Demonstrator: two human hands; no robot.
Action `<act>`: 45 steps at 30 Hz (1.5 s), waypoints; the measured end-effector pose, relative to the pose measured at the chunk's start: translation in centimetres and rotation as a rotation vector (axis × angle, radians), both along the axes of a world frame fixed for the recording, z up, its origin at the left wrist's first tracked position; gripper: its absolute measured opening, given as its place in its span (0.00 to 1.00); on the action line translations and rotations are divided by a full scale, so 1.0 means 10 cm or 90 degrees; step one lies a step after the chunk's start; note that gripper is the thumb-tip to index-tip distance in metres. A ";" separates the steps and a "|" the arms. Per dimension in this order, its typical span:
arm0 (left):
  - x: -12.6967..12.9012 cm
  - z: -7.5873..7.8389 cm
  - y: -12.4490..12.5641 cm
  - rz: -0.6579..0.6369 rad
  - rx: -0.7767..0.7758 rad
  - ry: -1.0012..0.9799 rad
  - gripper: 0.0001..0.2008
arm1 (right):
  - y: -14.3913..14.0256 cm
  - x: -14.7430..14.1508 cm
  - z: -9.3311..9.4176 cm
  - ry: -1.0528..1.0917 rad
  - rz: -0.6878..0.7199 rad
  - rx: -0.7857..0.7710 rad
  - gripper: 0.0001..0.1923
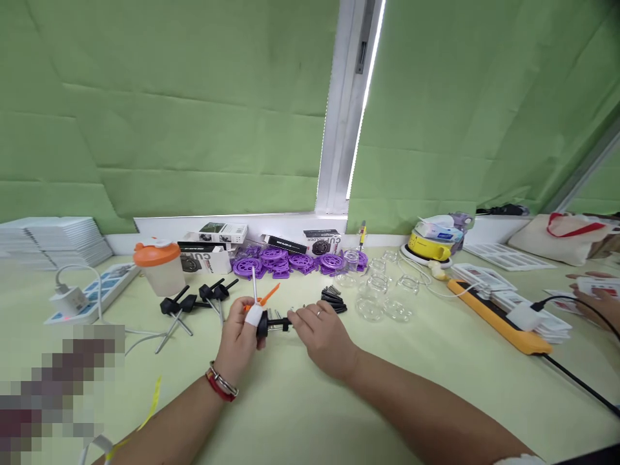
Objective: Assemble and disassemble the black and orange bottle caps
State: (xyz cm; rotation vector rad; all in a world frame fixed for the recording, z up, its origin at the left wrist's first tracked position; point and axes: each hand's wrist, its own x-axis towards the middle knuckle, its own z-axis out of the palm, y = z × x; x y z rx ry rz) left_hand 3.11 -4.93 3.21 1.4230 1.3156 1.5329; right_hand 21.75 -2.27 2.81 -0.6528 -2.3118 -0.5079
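My left hand (pixel 238 342) grips a small black part with a metal rod (pixel 254 284) that points upward; a white wrap covers one fingertip. My right hand (pixel 320 336) lies palm down just right of it, fingertips touching the black part (pixel 281 323) and small screws on the table. An orange-handled tool (pixel 267 296) lies behind the left hand. Several black parts with metal rods (pixel 194 303) lie to the left. A stack of black pieces (pixel 334 298) sits behind the right hand.
Purple round parts (pixel 285 261), boxes (pixel 216 232) and an orange-lidded container (pixel 159 265) stand at the back. Clear glass jars (pixel 382 294) sit right of centre. Power strips lie left (pixel 97 290) and right (pixel 498 320). Another person's hand (pixel 598 297) is at the right edge.
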 end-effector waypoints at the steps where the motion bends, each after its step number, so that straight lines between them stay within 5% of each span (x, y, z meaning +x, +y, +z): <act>1: -0.02 0.00 0.00 0.027 0.058 0.007 0.15 | 0.03 -0.02 0.04 0.057 0.001 -0.055 0.17; 6: -0.09 -0.06 0.00 0.070 0.301 0.263 0.25 | 0.03 0.06 0.18 0.295 0.064 -0.533 0.13; 10: -0.01 -0.12 -0.05 -0.029 0.185 0.329 0.22 | 0.00 0.18 0.05 0.360 0.115 -0.822 0.14; 13: 0.03 -0.13 -0.06 -0.092 0.055 0.339 0.21 | 0.04 0.23 -0.12 0.374 0.118 -0.927 0.14; 17: 0.03 -0.17 0.02 -0.137 -0.090 0.396 0.14 | 0.12 0.23 -0.31 0.401 0.027 -0.928 0.11; 24: 0.07 -0.18 0.07 -0.169 -0.267 0.273 0.20 | 0.18 0.22 -0.43 0.359 0.010 -0.861 0.12; 39: 0.16 -0.19 0.09 -0.134 -0.193 0.347 0.11 | 0.21 0.09 -0.44 0.303 -0.069 -0.789 0.15; 45: 0.16 -0.21 0.09 -0.117 -0.189 0.385 0.12 | 0.24 0.06 -0.46 0.300 -0.069 -0.786 0.08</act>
